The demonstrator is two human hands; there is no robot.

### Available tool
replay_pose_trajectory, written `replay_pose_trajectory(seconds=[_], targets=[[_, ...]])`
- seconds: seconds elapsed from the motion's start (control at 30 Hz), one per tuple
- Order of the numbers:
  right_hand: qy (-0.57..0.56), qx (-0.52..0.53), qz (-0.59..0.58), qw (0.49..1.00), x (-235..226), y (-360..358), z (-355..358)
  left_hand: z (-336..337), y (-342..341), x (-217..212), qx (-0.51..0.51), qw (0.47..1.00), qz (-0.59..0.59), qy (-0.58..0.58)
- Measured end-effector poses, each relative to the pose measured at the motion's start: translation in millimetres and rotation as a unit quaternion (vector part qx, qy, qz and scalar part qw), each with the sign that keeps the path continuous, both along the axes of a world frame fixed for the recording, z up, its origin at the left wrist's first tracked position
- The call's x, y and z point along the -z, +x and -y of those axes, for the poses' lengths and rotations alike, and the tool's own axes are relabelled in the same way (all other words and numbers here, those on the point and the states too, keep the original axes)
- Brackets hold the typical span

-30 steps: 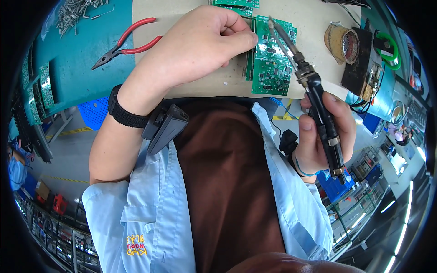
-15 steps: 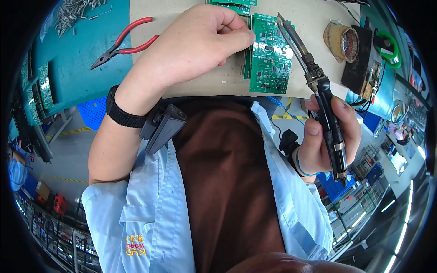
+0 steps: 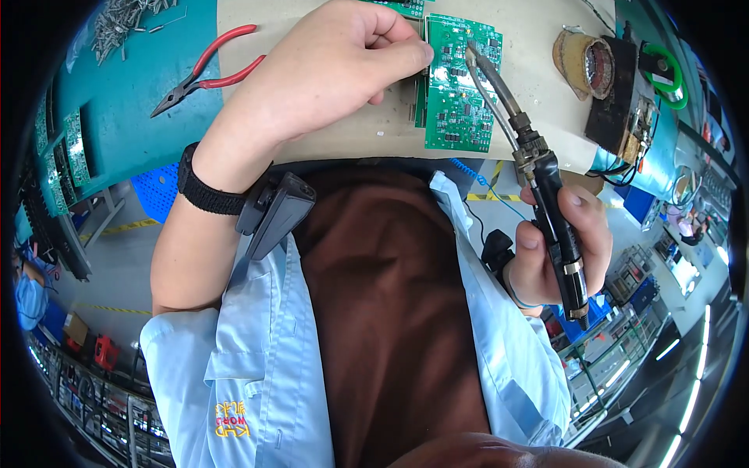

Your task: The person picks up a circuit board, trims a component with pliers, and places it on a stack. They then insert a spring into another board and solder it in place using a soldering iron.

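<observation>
In the head view, the left hand lies curled on the beige worktop, its fingertips pinching the left edge of a green rectangular circuit board that rests near the worktop's front edge, while the right hand is clenched around the black handle of a soldering iron held off the front edge, its metal tip angled up over the board's upper right part. Red-handled pliers lie on the teal mat at the worktop's left side, below a pile of small metal parts in the far left corner, and a brown round sponge holder sits toward the right edge.
</observation>
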State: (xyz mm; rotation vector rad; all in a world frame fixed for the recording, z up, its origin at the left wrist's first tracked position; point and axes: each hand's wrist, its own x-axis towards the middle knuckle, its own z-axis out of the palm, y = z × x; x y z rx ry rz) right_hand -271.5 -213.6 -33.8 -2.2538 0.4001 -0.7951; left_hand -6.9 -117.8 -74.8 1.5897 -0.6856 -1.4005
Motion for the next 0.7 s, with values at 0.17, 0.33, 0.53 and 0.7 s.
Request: replay_pose_trajectory(seconds=[0.17,0.33,0.53,0.7], targets=[[-0.016,-0.029,-0.001,0.999,-2.4,3.5,-2.7,-0.8,0.8,0.3,0.007,1.000,0.003,-0.003],[-0.040,-0.071,-0.022,0.996,-8.5,11.5,-3.5,-1.7,-0.3,0.2,0.001,1.000,-0.005,-0.002],[-0.042,-0.066,-0.034,0.996,-10.0,12.2,-5.4,-0.9,-0.2,-2.5,-0.002,1.000,-0.010,0.016],[-0.048,-0.068,-0.032,0.996,-9.6,12.6,-4.6,-1.8,-0.4,-1.6,-0.007,1.000,-0.021,0.016]])
